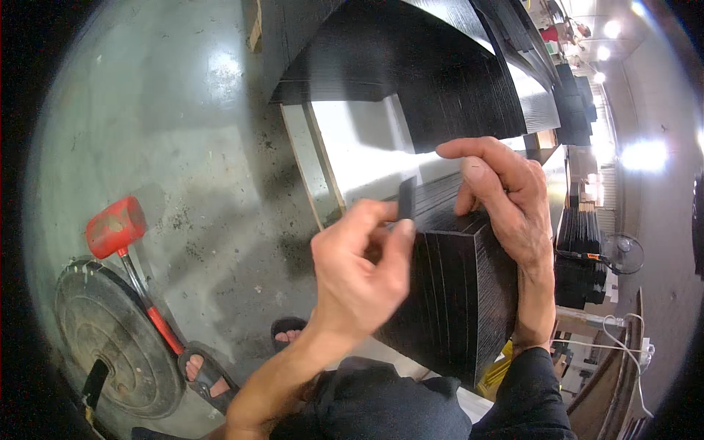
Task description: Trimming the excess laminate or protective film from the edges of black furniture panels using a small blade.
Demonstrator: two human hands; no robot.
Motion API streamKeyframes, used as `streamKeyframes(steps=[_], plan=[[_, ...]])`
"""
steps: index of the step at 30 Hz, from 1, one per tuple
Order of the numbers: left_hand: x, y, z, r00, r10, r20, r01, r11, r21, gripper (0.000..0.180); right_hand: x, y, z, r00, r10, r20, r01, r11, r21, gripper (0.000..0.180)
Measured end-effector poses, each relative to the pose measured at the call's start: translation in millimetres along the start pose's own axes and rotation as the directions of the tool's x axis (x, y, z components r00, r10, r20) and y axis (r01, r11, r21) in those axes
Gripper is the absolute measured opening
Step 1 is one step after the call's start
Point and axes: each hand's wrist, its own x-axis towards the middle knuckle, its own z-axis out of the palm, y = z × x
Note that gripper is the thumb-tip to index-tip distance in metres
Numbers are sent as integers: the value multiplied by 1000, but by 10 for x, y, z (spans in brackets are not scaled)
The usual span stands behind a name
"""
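Note:
My left hand (359,268) pinches a small flat dark piece (406,198) between thumb and fingers, slightly above a stack of black wood-grained boards (440,293). What the piece is made of I cannot make out. On the other side of the stack, my right hand (510,202) is curved over the boards' corner. Its index finger reaches out toward the left, the thumb stands apart from it, and other fingertips come down at the board edges. Nothing shows in the right hand's grasp.
More black panels (462,95) stand beyond the hands, beside a white surface (359,139). On the grey floor (198,147) at left, a red-headed mallet (117,226) leans across a round black base (121,337) near my sandalled feet. A fan (625,254) and further dark stacks (579,249) are at right.

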Motion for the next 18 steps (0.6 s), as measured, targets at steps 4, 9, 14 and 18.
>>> streamKeyframes(steps=[4, 9, 14, 18], plan=[[-31, 90, -6, 996, 72, -43, -73, 997, -7, 11, -18, -26, 42, 1000, 22, -7, -22, 1000, 2, 25], [84, 119, 86, 942, 334, 13, -333, 942, -43, 14, 35, -19, 116, 992, 26, -121, -24, 999, 21, 26], [70, -691, -223, 994, 55, -98, -54, 998, 17, 22, 7, -160, 153, 970, 121, -211, -137, 989, -61, 32], [-4, -1307, -704, 957, -221, -186, 255, 949, 184, 22, 44, -171, 355, 929, 128, -349, -168, 982, -89, 37]])
